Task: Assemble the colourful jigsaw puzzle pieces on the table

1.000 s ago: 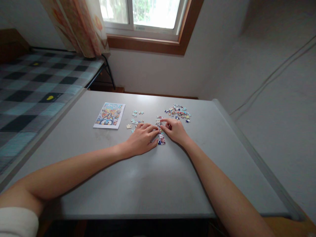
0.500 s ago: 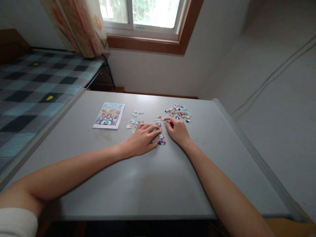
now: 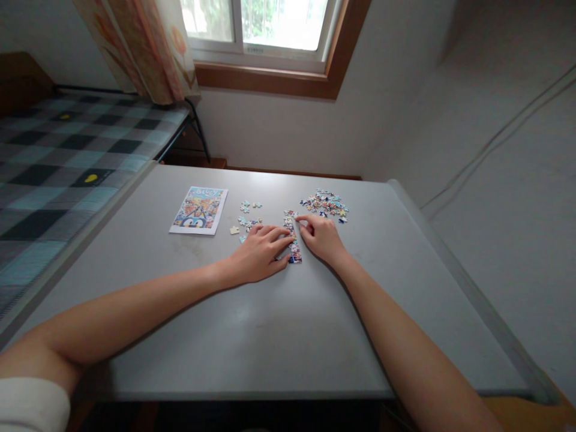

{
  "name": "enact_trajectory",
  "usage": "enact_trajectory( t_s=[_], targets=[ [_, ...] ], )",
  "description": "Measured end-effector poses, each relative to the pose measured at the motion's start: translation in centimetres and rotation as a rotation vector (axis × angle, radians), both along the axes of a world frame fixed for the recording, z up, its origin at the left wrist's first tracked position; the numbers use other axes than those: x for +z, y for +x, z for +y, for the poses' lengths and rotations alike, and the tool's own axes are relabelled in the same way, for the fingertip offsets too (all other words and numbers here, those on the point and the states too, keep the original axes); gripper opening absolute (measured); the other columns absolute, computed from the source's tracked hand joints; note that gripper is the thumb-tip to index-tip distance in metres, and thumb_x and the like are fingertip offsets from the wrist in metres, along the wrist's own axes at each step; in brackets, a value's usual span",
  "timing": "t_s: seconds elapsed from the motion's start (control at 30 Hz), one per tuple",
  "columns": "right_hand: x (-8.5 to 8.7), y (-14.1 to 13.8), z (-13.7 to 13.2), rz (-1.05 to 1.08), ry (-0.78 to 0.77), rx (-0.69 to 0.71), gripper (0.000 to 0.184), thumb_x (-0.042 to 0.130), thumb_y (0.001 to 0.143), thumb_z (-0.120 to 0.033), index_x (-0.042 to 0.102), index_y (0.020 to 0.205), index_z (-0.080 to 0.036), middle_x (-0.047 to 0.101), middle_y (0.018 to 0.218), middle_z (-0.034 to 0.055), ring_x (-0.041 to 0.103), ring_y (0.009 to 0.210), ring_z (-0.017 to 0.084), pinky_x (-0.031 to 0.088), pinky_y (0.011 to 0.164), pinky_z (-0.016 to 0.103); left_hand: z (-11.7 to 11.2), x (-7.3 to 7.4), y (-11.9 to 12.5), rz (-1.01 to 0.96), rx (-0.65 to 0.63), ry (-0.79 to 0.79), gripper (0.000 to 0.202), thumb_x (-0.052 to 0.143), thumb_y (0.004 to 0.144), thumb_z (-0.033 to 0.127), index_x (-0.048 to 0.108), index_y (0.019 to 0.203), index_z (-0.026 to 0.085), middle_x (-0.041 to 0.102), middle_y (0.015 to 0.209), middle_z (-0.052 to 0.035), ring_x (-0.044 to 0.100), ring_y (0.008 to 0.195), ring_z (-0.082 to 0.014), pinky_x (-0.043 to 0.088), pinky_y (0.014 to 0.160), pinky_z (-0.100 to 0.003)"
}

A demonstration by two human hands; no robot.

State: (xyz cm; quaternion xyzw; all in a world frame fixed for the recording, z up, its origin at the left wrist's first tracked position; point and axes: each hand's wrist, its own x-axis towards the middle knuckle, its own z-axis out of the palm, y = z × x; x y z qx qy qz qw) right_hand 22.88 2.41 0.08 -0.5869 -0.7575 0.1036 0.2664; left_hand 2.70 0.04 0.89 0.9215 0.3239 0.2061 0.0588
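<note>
A narrow strip of joined jigsaw pieces (image 3: 295, 254) lies on the table in front of me. My left hand (image 3: 263, 251) is laid flat from the left with fingers spread, its fingertips resting on the strip's left edge. On the other side, my right hand (image 3: 321, 235) has its index finger stretched to the strip's upper right edge. The thumb sits a little apart below that finger, and the remaining fingers are curled. I see no piece lifted in either hand. Part of the strip is hidden under the left fingers.
A heap of loose jigsaw pieces (image 3: 326, 203) lies behind my right hand. Several scattered pieces (image 3: 244, 207) lie beyond my left hand. The picture sheet (image 3: 198, 211) lies farther left on the grey table (image 3: 252, 348). A bed with a checked cover (image 3: 90, 144) stands alongside.
My right hand has shifted slightly left, bringing its index fingertip closer to the top of the strip. My left hand stays where it was.
</note>
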Motion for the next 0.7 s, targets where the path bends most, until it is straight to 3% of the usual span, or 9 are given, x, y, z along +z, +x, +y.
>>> enact_trajectory(
  t_s=[0.7],
  targets=[
    [-0.04,0.06,0.06,0.000,0.006,0.007,0.025,0.051,0.083,-0.022,0.068,0.101,-0.020,0.061,0.069,0.0010,0.053,0.066,0.016,0.037,0.071,0.028,0.00,0.00,-0.05,0.007,-0.002,0.000,0.035,0.044,0.093,0.036,0.057,0.122,0.024,0.059,0.124,-0.0060,0.050,0.115,-0.0241,0.034,0.098,-0.041]
  ],
)
